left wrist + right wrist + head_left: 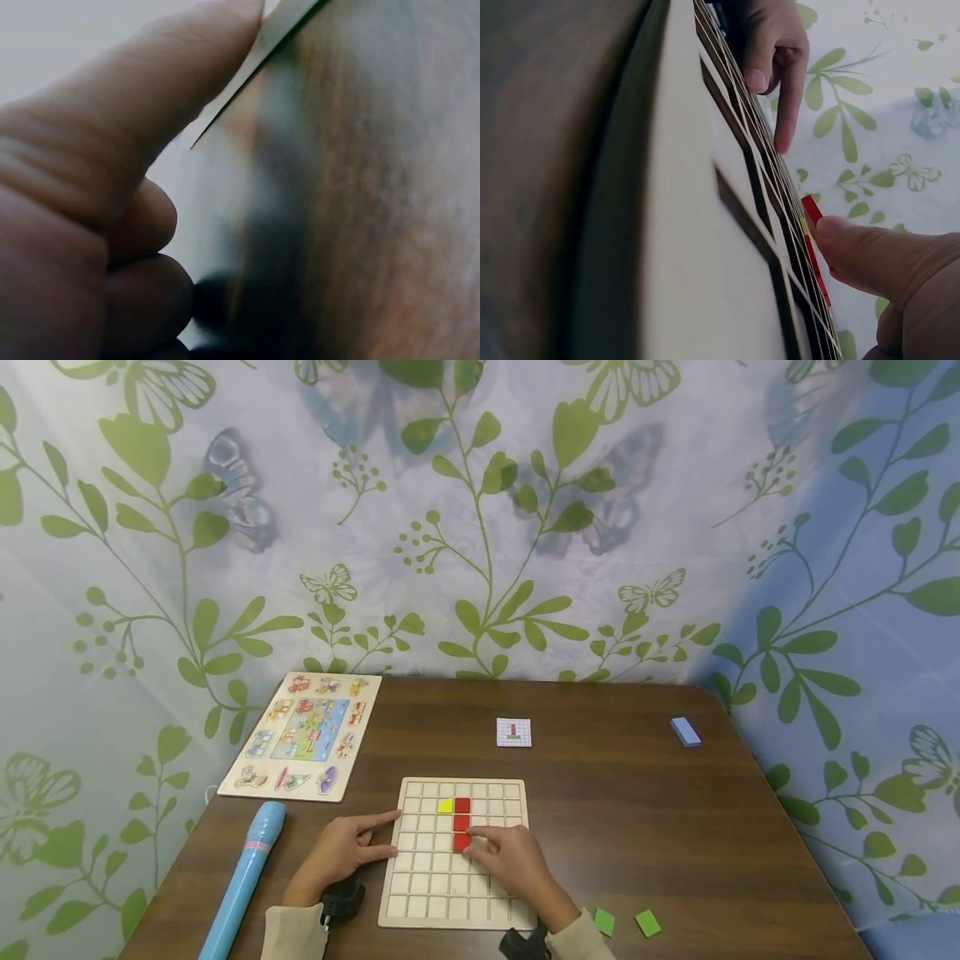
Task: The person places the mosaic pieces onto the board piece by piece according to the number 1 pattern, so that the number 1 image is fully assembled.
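A pale wooden grid board (430, 885) lies on the table. My left hand (339, 852) touches its left edge with straight index finger and thumb; the left wrist view shows the other fingers curled under. Over the middle of the grid, my right hand (517, 860) pinches a red square tile (811, 208) between thumb and fingers, tilted in the right wrist view. Red tiles (462, 806) form a column in the grid, and the pinched one is at its lower end. A yellow tile (446, 806) sits left of the top red one.
Two green tiles (648, 923) lie right of my right wrist. Behind the board is a small pattern card (513, 732). A picture puzzle board (255, 760) and a blue tube-like object (243, 877) are at left. A blue-white block (686, 732) lies far right.
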